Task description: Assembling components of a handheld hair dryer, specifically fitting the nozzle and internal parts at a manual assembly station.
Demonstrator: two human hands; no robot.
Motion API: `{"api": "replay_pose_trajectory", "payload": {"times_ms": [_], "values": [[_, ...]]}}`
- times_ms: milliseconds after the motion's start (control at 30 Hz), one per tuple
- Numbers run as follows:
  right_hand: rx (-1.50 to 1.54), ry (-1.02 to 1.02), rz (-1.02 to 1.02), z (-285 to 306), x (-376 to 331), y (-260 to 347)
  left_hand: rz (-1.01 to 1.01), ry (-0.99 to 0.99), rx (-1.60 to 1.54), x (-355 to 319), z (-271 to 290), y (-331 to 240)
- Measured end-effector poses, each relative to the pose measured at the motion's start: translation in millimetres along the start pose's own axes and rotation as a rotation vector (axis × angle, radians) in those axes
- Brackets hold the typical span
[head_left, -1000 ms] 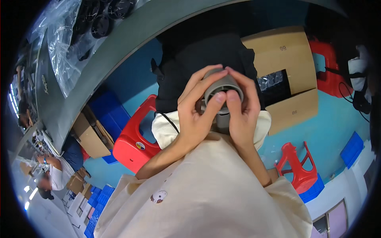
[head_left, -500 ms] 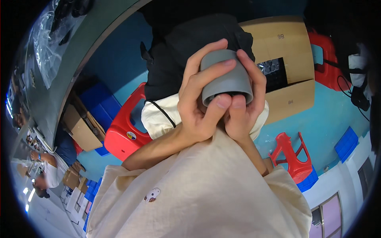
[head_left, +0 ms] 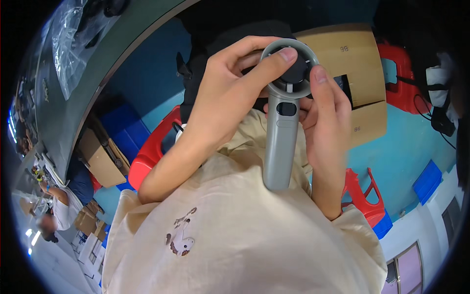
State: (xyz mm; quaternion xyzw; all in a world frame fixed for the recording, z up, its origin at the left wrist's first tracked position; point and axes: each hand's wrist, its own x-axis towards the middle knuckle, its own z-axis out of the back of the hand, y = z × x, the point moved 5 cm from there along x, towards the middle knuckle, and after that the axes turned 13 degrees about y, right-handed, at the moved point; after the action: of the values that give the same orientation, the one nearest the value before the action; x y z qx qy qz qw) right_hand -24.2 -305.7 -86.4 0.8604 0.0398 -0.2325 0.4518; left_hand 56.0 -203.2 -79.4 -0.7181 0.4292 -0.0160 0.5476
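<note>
A grey handheld fan (head_left: 280,147) is held in front of my chest, its round head up and its handle pointing down toward my shirt. My left hand (head_left: 227,88) grips the head from the left, with the thumb lying over the black centre of the round opening. On the other side, my right hand (head_left: 325,105) holds the head's right rim, thumb at the edge and the other fingers partly hidden behind the fan. A dark oval panel shows on the neck, just under the head.
Behind my hands is an open cardboard box (head_left: 364,59). Red stools stand at the left (head_left: 147,157), lower right (head_left: 364,196) and upper right (head_left: 409,76). A grey-green table (head_left: 110,44) curves along the left, bearing clear plastic wrap (head_left: 71,59). Another person (head_left: 66,208) is at far left.
The fan has been turned, so its round opening and long handle now face me instead of the grey outer shell. My left thumb has moved onto the black centre, and my hands are farther apart.
</note>
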Motion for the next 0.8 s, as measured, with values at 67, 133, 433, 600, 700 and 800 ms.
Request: {"api": "replay_pose_trajectory", "payload": {"times_ms": [67,133,433,600,700,800], "values": [[-0.11,-0.013,0.0,-4,0,9,0.115,0.052,0.053,1,0,-5],[-0.113,0.019,-0.009,-2,-1,10,0.092,0.125,0.032,-4,-1,-11],[-0.323,0.24,0.313,-27,-12,45,-0.192,0.328,0.13,-28,-18,-58],[-0.351,0.286,0.588,-47,-10,99,-0.549,0.243,0.686,-60,-2,-181],[-0.479,0.184,0.681,-24,15,126,-0.835,-0.144,0.606,-62,35,-280],[-0.561,0.043,0.685,6,38,151,-0.794,-0.142,0.436,-3,112,-378]]}}
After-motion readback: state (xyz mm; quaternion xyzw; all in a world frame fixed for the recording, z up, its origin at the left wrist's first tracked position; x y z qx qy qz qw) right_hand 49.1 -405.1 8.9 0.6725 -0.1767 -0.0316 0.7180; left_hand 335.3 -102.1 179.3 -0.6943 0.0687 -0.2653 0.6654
